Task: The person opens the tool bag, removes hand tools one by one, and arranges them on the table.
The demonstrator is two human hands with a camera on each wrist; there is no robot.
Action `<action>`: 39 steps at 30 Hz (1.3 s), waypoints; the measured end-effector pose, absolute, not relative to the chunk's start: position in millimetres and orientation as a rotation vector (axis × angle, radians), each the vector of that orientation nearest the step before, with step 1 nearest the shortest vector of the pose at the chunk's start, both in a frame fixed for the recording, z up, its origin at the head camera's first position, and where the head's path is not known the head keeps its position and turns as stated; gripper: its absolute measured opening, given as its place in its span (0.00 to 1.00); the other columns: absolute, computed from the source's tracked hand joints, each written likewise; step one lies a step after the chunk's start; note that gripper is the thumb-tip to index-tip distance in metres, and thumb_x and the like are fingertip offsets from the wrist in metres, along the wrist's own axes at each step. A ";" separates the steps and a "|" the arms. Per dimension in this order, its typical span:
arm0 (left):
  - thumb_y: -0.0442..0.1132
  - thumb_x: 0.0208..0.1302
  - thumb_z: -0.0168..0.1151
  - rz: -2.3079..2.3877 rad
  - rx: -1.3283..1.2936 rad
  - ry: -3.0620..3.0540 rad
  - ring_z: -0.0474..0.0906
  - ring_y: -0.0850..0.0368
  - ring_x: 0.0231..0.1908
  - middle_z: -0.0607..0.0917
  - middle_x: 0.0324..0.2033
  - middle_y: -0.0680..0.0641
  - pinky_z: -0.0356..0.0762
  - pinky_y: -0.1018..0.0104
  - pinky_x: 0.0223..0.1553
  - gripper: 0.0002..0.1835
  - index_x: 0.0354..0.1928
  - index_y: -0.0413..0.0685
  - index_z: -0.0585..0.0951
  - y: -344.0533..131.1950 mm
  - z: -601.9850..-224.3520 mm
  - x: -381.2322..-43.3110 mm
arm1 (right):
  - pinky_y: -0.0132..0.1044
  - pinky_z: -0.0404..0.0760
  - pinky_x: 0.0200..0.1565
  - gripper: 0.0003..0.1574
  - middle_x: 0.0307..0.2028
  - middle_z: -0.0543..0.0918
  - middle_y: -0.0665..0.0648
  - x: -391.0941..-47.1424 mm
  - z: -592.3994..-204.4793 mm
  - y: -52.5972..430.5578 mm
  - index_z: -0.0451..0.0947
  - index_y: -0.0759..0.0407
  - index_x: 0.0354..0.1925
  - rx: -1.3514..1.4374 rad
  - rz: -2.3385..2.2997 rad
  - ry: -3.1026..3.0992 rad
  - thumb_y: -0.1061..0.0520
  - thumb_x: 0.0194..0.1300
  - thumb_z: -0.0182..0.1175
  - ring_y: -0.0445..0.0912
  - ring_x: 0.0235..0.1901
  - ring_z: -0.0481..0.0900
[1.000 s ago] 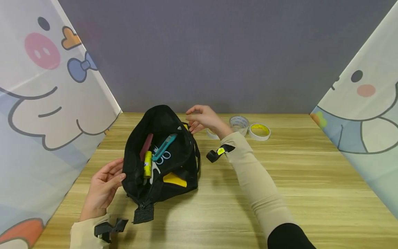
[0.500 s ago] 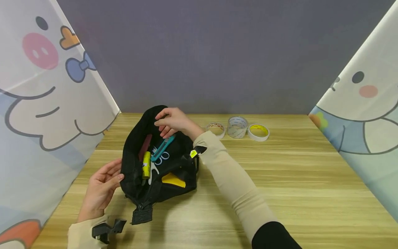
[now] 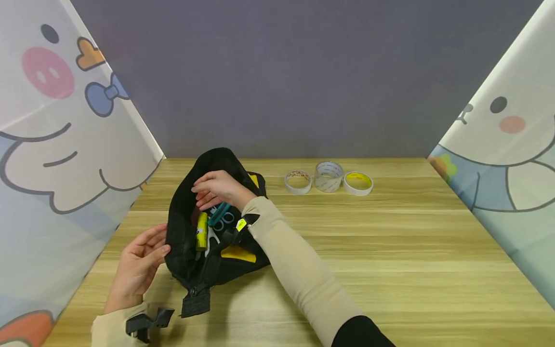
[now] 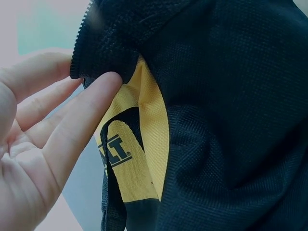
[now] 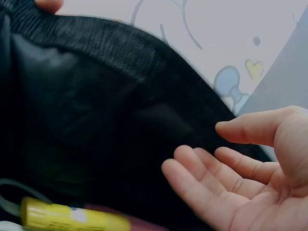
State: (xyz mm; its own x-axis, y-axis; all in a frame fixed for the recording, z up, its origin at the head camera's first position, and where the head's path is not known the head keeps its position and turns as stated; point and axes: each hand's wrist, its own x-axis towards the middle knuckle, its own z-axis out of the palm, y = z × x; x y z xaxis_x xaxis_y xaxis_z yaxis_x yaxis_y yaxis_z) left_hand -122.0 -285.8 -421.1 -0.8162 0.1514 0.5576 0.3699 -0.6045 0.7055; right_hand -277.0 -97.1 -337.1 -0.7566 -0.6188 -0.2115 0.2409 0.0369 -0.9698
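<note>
A black zippered tool bag with yellow panels stands unzipped on the left of the table. My left hand pinches its left rim between thumb and fingers; in the left wrist view a yellow side panel shows beneath the rim. Over the bag's mouth is my right hand, fingers loosely bent and holding nothing. Inside lie a yellow glue-stick-like tube, a teal utility knife, scissors with pale blue handles and a white piece of unclear kind. A dark pink item is mostly hidden by my right hand.
Right of the bag, three tape rolls stand in a row: a white one, a wide clear one and one with a yellow core. A grey panel closes off the table's back, with cartoon-printed sheets at both sides.
My right hand has left the bag's right rim and moved leftward over its opening, toward the inner left wall. My left hand keeps its hold on the left rim.
</note>
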 end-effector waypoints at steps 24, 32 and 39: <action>0.08 0.64 0.42 -2.573 -0.909 -1.308 0.81 0.48 0.54 0.82 0.56 0.35 0.83 0.64 0.46 0.27 0.65 0.22 0.68 -286.6 -421.3 -122.4 | 0.42 0.87 0.26 0.10 0.21 0.81 0.64 -273.6 -414.1 -106.6 0.78 0.65 0.27 -0.207 -1.560 1.836 0.63 0.62 0.68 0.49 0.16 0.80; 0.08 0.65 0.41 -2.598 -0.938 -1.283 0.81 0.48 0.55 0.81 0.56 0.35 0.83 0.64 0.47 0.27 0.65 0.23 0.69 -287.4 -422.9 -122.4 | 0.42 0.85 0.21 0.17 0.18 0.82 0.65 -261.9 -414.5 -115.8 0.78 0.62 0.20 -0.186 -1.516 2.056 0.59 0.55 0.76 0.49 0.13 0.79; 0.08 0.64 0.40 -2.613 -0.936 -1.286 0.81 0.47 0.55 0.81 0.57 0.34 0.83 0.63 0.47 0.28 0.65 0.23 0.68 -287.4 -424.5 -124.7 | 0.42 0.85 0.22 0.21 0.16 0.81 0.62 -258.7 -408.2 -120.6 0.71 0.61 0.23 -0.198 -1.378 2.198 0.60 0.53 0.77 0.50 0.12 0.79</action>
State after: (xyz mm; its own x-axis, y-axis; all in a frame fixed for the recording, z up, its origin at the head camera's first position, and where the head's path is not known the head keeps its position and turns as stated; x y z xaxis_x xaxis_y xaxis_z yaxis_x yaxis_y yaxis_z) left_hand -124.7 -287.4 -424.5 -0.8095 0.1862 0.5567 0.3275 -0.6438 0.6916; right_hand -258.7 -120.6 -408.2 -0.8470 -0.3917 -0.3593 0.1526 0.4683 -0.8703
